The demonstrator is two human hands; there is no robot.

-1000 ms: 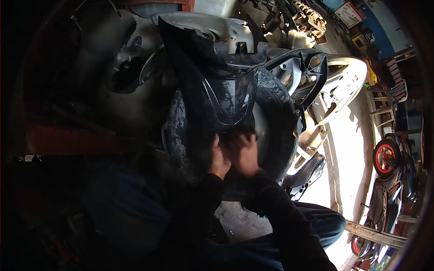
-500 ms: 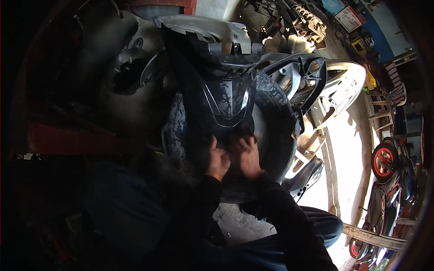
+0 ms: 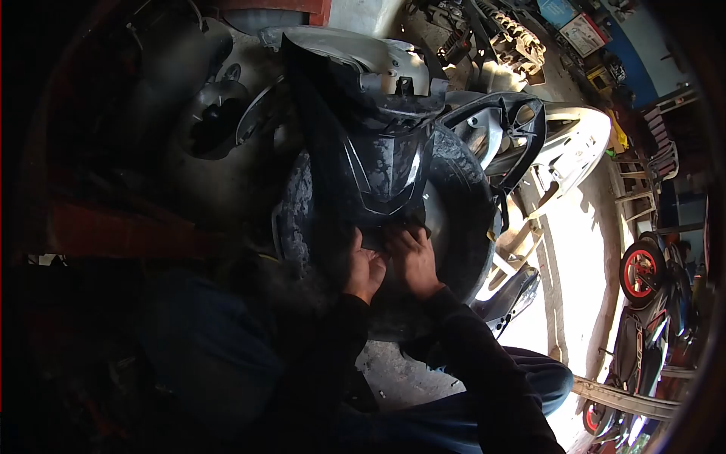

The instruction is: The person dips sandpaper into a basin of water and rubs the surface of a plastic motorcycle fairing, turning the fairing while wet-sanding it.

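A black motorcycle fairing [image 3: 382,163], worn and patchy on its middle panel, rests across a round dark tub [image 3: 478,265]. At the fairing's near, lower end my left hand [image 3: 364,271] is closed around the edge, thumb pointing up. Close to its right, my right hand [image 3: 414,263] has its fingers curled over the same dark end. Shadow hides the fingertips of both hands and the exact place where they grip.
Black and silver body panels [image 3: 522,129] lie beyond the tub on the right, beside a white panel [image 3: 582,140]. A coil spring [image 3: 518,34] lies at the back. Motorcycles with a red-rimmed wheel [image 3: 641,274] stand far right. A red metal piece [image 3: 128,231] is on the left.
The fairing's far end has shifted slightly to the right and tilted. My right hand, blurred before, now shows sharply against the lower edge; my left hand stays nearly in place.
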